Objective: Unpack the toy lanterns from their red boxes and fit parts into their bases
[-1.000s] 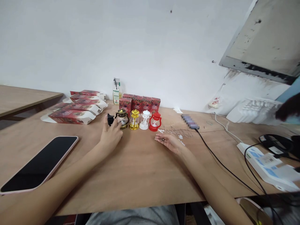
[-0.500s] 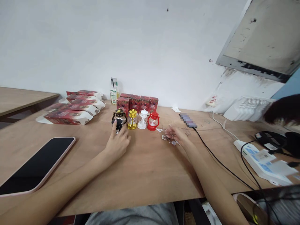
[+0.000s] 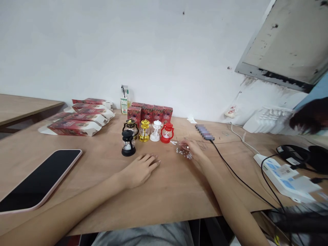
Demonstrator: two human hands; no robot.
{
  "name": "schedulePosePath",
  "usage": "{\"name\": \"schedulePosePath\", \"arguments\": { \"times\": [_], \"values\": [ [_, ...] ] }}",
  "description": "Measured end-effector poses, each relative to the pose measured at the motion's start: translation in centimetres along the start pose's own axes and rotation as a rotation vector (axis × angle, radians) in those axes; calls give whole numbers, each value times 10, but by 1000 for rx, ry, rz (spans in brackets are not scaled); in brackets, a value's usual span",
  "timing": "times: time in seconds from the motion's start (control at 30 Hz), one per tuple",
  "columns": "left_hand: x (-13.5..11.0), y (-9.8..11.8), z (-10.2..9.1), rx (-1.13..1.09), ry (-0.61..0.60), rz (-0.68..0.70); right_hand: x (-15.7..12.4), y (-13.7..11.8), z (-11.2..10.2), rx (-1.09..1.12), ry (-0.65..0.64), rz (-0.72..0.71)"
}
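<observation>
My left hand [image 3: 140, 169] lies on the table, fingers stretched and apart, holding nothing. Just beyond it a small black lantern [image 3: 128, 144] stands upright. Behind that is a row of upright lanterns: a dark bronze one [image 3: 131, 127], a gold one [image 3: 144, 131], a white one [image 3: 155, 131] and a red one [image 3: 167, 132]. My right hand [image 3: 192, 149] is at a scatter of small white and silvery pieces [image 3: 182, 152], its fingertips closed on a tiny white piece [image 3: 188, 147] whose kind I cannot make out.
Red printed boxes [image 3: 148, 114] stand against the wall, with flattened open boxes [image 3: 77, 127] to the left. A large phone [image 3: 43, 179] lies at front left. A cabled phone [image 3: 204, 132] and a white power strip [image 3: 284, 177] are at right. Another person's head [image 3: 311, 116] shows at the edge.
My left hand has let go of the black lantern, now standing upright, and moved right and nearer onto the table. My right hand has drawn its fingers together over the small pieces.
</observation>
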State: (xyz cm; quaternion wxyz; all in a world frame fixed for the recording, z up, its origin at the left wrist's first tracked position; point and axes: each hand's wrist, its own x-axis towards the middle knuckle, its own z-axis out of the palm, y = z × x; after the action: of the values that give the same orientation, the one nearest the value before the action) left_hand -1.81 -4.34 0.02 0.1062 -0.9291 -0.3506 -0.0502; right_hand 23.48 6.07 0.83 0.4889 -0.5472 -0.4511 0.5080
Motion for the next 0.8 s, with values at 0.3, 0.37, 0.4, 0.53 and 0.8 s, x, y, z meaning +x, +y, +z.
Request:
{"name": "schedulePosePath", "arguments": {
  "times": [0.3,0.37,0.4,0.53,0.8],
  "values": [
    [0,-2,-1,-21,-12,4,-4,-1,2,-92,-29,-22],
    [0,-2,-1,-14,-14,4,-5,-2,3,-119,-28,-22],
    [0,-2,-2,-10,-17,3,-5,-3,3,-134,-27,-23],
    [1,-2,-3,-3,-24,5,-5,-4,4,-227,-46,-41],
    [0,-1,-1,0,-21,7,-9,-9,0,-704,6,-200]
  ]
}}
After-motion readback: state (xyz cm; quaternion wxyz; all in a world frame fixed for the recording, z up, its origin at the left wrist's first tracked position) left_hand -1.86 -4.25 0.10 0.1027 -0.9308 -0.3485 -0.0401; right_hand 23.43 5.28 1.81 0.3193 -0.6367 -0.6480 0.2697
